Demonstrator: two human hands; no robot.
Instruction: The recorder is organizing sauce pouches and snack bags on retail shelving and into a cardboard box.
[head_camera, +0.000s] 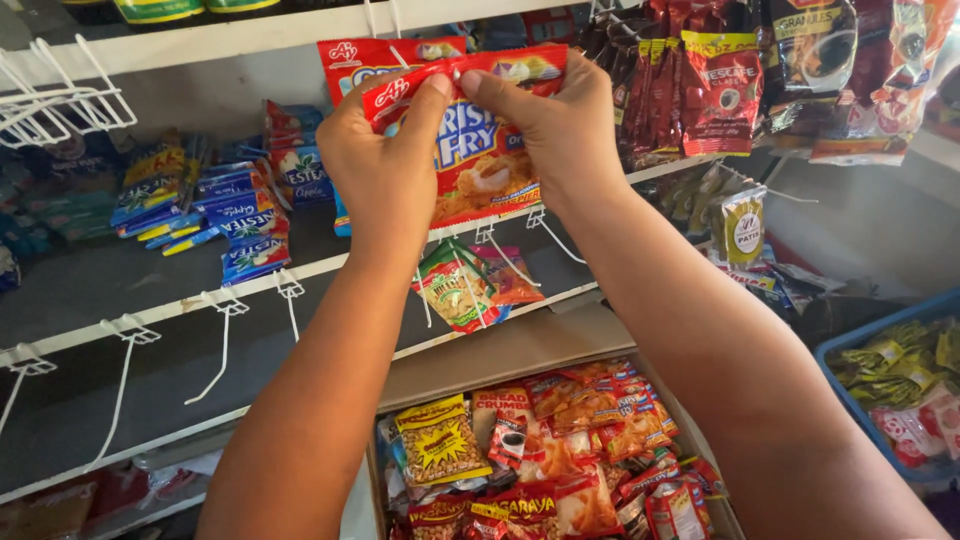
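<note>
My left hand (385, 170) and my right hand (560, 130) are raised together in front of a shop shelf. Both pinch the top edge of a red and orange sachet (480, 165) of breading mix, thumbs and forefingers meeting at its upper seam. Another sachet of the same kind (355, 55) hangs just behind it. White wire hooks (225, 335) stick out from the shelf rail below my hands. A green and an orange sachet (465, 285) hang on the hooks under the held packet.
Blue sachets (240, 215) lie on the shelf at left. Dark red coffee sachet strips (720, 90) hang at upper right. A cardboard box (500, 355) below holds several snack packets. A blue crate (850, 345) with packets stands at right.
</note>
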